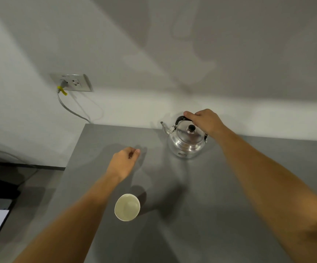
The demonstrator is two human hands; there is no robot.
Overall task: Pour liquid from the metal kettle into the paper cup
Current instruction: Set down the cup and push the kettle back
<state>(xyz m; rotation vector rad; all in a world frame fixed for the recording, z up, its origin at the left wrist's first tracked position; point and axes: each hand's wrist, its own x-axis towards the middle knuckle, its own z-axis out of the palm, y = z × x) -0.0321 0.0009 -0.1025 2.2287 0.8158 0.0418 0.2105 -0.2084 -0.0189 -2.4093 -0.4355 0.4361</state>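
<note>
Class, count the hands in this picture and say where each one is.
2. The right hand grips the kettle handle at the back of the table. The left hand hovers, loosely curled, beyond the paper cup.

You will find nothing readable here. The wall socket plate (71,82) carries a small dark marking along its top edge, too blurred to make out, and the metal kettle (187,140) bears a small mark low on its body, equally illegible.
</note>
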